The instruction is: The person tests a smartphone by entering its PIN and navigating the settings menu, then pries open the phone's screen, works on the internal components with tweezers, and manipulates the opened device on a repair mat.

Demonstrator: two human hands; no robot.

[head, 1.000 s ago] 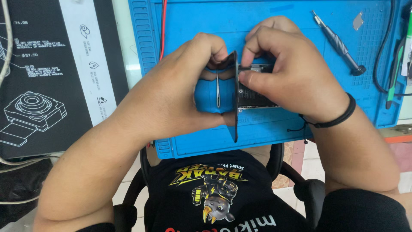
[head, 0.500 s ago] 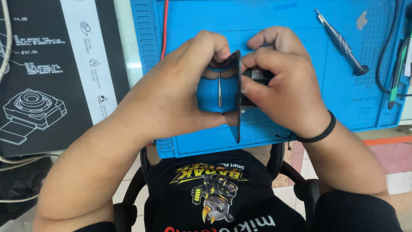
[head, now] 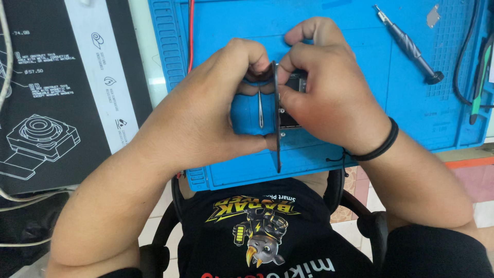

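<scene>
Head view. Both hands meet over the middle of a blue work mat (head: 329,67), holding a thin dark panel (head: 278,128) on edge — seen end-on, it reads as a narrow upright line with its near end pointing toward the person's chest. The left hand (head: 206,113) curls around the panel's left face, fingers closed on it, thumb touching its near part. The right hand (head: 329,92), with a black band at the wrist, grips the right side, fingertips pressed to a small dark part (head: 294,85) just beside the panel's far end. A slim metal piece (head: 261,105) stands between the left fingers and the panel. Far right on the mat lies a screwdriver (head: 409,46). A black printed mat (head: 62,92) lies to the left.
</scene>
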